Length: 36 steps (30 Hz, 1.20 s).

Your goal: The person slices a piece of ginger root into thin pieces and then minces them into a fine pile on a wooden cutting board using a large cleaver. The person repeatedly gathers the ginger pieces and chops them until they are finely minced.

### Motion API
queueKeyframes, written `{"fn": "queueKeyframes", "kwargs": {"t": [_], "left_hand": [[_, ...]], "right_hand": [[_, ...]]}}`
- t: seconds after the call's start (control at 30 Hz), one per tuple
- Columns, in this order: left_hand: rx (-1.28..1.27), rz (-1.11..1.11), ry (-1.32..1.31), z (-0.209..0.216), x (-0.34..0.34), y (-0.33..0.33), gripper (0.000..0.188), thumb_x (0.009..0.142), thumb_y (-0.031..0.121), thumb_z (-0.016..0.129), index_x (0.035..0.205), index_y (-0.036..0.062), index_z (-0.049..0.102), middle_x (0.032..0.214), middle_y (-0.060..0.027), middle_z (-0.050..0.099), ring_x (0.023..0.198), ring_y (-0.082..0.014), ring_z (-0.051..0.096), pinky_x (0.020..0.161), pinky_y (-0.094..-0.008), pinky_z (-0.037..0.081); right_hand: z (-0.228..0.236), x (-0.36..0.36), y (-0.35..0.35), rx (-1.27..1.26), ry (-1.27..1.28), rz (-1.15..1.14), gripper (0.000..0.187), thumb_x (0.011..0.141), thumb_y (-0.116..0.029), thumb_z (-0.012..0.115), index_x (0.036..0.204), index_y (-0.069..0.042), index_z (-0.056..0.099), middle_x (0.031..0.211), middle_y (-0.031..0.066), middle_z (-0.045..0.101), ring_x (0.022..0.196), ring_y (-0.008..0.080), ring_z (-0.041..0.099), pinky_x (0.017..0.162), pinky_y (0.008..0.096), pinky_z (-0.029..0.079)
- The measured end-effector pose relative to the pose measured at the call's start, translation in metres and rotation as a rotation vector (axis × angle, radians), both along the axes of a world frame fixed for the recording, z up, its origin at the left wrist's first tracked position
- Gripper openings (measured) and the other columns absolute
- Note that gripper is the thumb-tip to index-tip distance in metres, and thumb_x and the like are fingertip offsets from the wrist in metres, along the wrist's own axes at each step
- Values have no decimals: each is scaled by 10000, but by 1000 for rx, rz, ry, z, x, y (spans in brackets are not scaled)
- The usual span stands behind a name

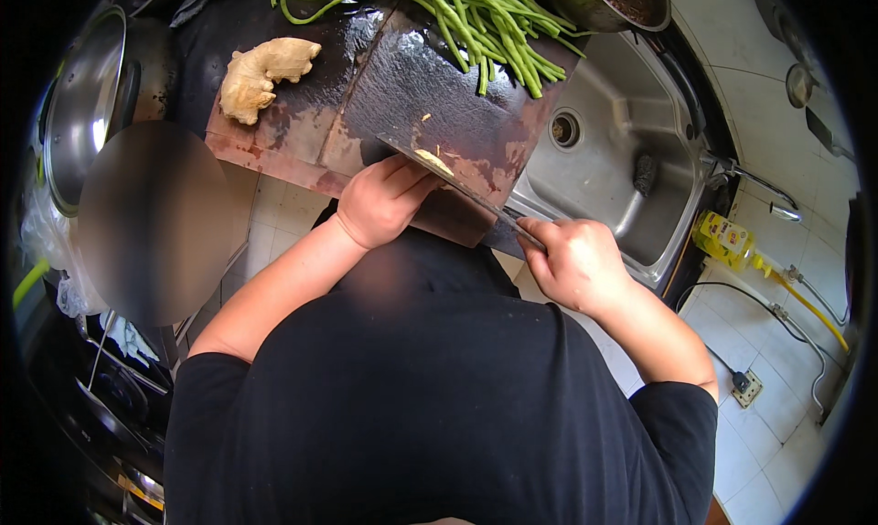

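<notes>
Apparently early going: one pale piece (pixel 433 162), probably ginger, lies just beyond the knife (pixel 467 191), crumbs farther out; the large ginger root (pixel 249 79) and long beans (pixel 462 17) look uncut, so much is left, I judge. On my feed, the right hand (pixel 578 262) is closed round the handle; the left hand (pixel 382 200) is bunched, fingertips behind the blade, hold unclear. Root knobby, tan, matte; beans slender, smooth; counter (pixel 412 91) dark, wet, glossy; blade straight, nearly edge-on to me

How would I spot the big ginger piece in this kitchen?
Start at the rectangular steel sink, then go left onto the wet, dark work surface. Left of the long green beans lies the knobbly tan ginger root, chunky and bent where they are slender.
</notes>
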State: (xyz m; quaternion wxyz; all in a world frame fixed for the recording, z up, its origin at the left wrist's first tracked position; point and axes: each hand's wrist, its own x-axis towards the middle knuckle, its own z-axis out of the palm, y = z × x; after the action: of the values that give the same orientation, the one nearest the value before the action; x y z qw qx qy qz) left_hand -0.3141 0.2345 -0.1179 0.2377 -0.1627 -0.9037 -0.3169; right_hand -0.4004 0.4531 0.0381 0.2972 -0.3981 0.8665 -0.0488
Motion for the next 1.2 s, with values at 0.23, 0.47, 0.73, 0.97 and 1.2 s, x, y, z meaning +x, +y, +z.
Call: {"fn": "queueKeyframes", "kwargs": {"t": [0.23, 0.47, 0.73, 0.97, 1.2], "left_hand": [[-2, 3, -25, -1, 1, 0, 271, 701, 89, 587, 956, 60, 674, 987, -49, 636, 883, -228, 608, 768, -320, 529], [-2, 17, 14, -8, 1, 1, 264, 690, 90, 594, 942, 61, 666, 967, -51, 625, 896, -242, 605, 753, -323, 532], [-4, 21, 2, -5, 2, 1, 267, 686, 91, 598, 941, 69, 672, 973, -51, 634, 893, -237, 606, 752, -321, 535], [-9, 43, 45, -7, 1, 2, 262, 673, 84, 601, 924, 67, 673, 958, -52, 637, 884, -235, 606, 743, -318, 532], [-3, 25, 40, -9, 4, 0, 265, 671, 85, 598, 923, 49, 671, 941, -62, 641, 856, -236, 607, 733, -320, 532]], "right_hand": [[-35, -1, -17, 57, -2, -6, 202, 837, -217, 570, 910, -49, 653, 673, 178, 617, 638, 378, 608, 608, 463, 496], [-11, 0, 0, -134, 24, -53, 191, 834, -218, 576, 920, -66, 654, 647, 157, 616, 608, 345, 613, 577, 442, 498], [-12, -3, -16, 100, -40, 2, 187, 837, -225, 569, 888, -66, 654, 675, 175, 622, 649, 370, 617, 609, 456, 500], [-35, -2, -7, -59, -4, -46, 190, 838, -231, 571, 886, -63, 646, 675, 170, 623, 644, 372, 612, 609, 463, 497], [-5, 4, -10, -34, -1, -37, 197, 832, -236, 577, 800, -47, 622, 630, 159, 614, 598, 360, 612, 579, 454, 503]]}}
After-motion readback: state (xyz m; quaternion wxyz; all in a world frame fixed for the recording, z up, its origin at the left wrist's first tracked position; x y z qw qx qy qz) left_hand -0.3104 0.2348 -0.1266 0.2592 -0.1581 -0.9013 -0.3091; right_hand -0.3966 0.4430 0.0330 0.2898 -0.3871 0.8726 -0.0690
